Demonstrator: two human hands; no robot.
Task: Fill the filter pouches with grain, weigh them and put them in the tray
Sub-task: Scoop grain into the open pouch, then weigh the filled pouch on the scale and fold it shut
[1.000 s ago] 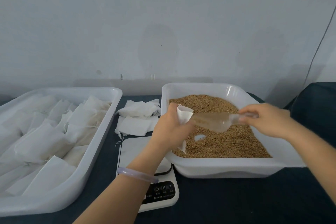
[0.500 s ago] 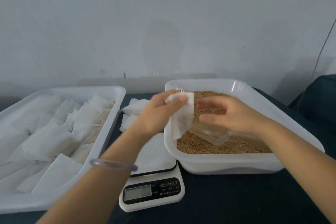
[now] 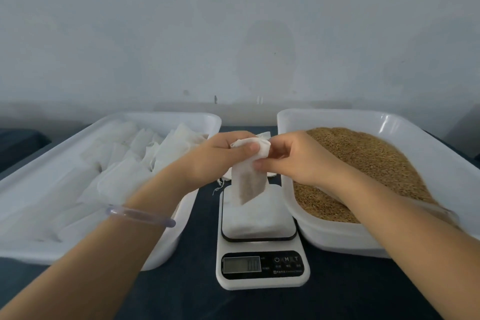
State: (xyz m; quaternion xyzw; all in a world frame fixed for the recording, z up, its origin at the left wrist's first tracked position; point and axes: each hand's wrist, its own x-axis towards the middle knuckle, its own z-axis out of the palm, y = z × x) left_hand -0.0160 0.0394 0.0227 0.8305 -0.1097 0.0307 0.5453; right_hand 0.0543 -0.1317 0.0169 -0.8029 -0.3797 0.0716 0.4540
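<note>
A white filter pouch (image 3: 246, 184) with grain showing through its lower half hangs above the white kitchen scale (image 3: 261, 249). My left hand (image 3: 220, 156) grips the pouch's top from the left, thumb on its folded mouth. My right hand (image 3: 293, 158) pinches the same top from the right. The white tray (image 3: 161, 249) on the left holds several filled pouches. The grain tub (image 3: 335, 236) on the right is heaped with brown grain (image 3: 368, 163). The clear scoop is hidden under my right forearm.
A few empty pouches (image 3: 263, 134) lie on the dark table behind my hands, mostly hidden. The scale's display (image 3: 242, 264) faces me at the front. A pale wall rises just behind both containers.
My right hand has left the scoop in the grain and come over to the pouch's top. Both hands and the pouch have moved left, from over the tub to above the scale.
</note>
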